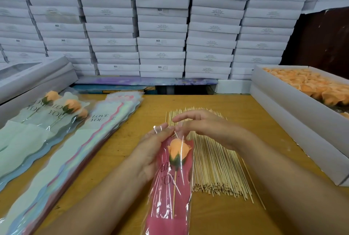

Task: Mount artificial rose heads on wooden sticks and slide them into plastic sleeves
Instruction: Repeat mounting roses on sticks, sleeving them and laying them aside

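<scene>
Left hand [151, 151] grasps a pink plastic sleeve [171, 187] holding an orange rose [178, 150] on its stick, just left of the skewer pile [213, 168]; right hand [204, 127] hovers above the pile, fingers released and loosely spread, fingertips at the sleeve's mouth

Across the far side you face a wall of flat white boxes [162, 27] stacked in several columns, many with small printed labels and some marked "SGS". The columns lean slightly and reach past the top of your view. Under the stacks, at the far edge of the table [236, 106], lies a flat sheet with a purple and blue marbled print [143, 80], and beneath it a strip of blue-patterned board shows. To your far right a dark reddish-brown panel [324, 42] stands behind the stacks. On your far left, grey-white lidded boxes [35, 78] lie tilted, one above another. The table top is yellowish-brown wood.
</scene>
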{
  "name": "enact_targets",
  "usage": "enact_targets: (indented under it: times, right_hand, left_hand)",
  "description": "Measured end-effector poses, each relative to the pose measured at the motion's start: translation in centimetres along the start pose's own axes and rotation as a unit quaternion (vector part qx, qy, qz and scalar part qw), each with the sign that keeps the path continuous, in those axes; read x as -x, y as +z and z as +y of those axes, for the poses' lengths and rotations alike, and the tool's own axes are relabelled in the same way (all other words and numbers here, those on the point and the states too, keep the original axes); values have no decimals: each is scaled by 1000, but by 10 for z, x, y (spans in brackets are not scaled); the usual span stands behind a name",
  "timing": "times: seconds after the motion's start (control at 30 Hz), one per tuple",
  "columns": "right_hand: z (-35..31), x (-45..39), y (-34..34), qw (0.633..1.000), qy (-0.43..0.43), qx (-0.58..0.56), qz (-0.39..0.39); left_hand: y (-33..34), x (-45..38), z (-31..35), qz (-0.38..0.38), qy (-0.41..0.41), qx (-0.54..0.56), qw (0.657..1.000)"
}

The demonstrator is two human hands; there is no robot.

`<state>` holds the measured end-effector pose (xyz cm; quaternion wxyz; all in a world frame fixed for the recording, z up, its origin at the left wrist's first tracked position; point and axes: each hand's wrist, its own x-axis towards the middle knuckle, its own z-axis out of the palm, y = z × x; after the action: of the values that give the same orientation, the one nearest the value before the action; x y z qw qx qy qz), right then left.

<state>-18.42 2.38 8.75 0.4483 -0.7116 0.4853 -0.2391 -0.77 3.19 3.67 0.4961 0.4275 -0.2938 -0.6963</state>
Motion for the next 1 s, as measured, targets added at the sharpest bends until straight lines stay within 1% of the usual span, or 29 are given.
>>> enact_targets:
  times: [0.07, 0.17, 0.2, 0.27, 0.37, 0.5, 0.57, 0.73, 0.87, 1.0]
  right_hand:
    - [3, 1, 2, 1000, -5, -15, 14]
    - [9, 0, 9, 992, 11, -70, 101]
    - [11, 0, 11, 988, 28, -94, 116]
    - [15, 3, 17, 978, 76, -162, 108]
    - [20, 7, 24, 960, 121, -247, 56]
    - [26, 13, 33, 954, 105, -278, -20]
    - [27, 14, 37, 953, 96, -285, -31]
    - [29, 14, 39, 950, 80, -303, -6]
    - [30, 13, 29, 949, 67, -304, 51]
    - [31, 12, 15, 938, 61, -324, 107]
  left_hand:
    - [0, 1, 2, -3, -6, 11, 1000]
    - [-1, 1, 5, -16, -3, 23, 1000]
    - [-1, 1, 5, -17, -3, 20, 1000]
    - [0, 0, 4, -16, -4, 9, 1000]
    - [0, 0, 3, -11, 3, 6, 1000]
    - [0, 2, 2, -7, 11, 1, 1000]
    - [0, 2, 2, -5, 11, 0, 1000]
    - [2, 9, 5, -28, 14, -26, 999]
    - [0, 14, 7, -55, -7, -74, 996]
    - [0, 20, 6, -107, -48, -155, 981]
